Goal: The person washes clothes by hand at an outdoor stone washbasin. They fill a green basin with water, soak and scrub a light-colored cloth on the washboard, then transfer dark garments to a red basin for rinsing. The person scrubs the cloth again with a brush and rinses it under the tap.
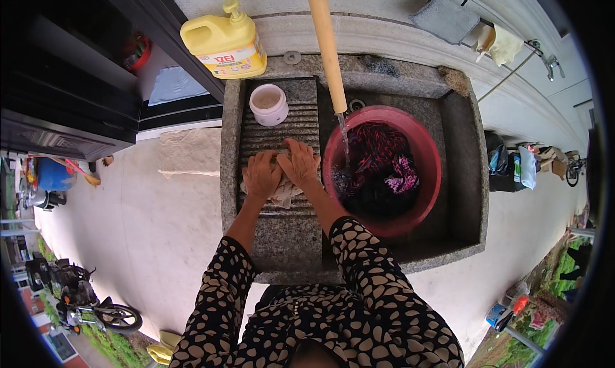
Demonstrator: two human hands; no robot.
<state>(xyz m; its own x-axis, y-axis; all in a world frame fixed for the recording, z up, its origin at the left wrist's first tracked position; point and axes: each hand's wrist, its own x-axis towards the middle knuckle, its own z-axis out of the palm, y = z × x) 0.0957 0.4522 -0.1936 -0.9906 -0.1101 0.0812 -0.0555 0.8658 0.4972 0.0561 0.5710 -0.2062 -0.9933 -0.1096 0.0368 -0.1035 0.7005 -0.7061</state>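
On the ridged washboard (301,114) of a stone sink lies a wet, bunched beige cloth (282,192). My left hand (261,174) is closed on its left part, and close beside it my right hand (300,163) grips the far right part. The hands hide much of the cloth. Beyond them a small pale pink tub (268,105) without a lid stands on the ridges. To the right, water runs from a long yellow-orange pipe (330,54) into a pink-red basin (435,169). Dark, red and pink patterned clothes (384,153) are in its water.
A yellow pump jug (224,44) stands at the sink's far left corner. The stone rim (482,195) surrounds the basin. A grey cloth (445,19) and a cream cloth (506,44) hang at the far right wall. A motorcycle (83,297) is parked at the lower left.
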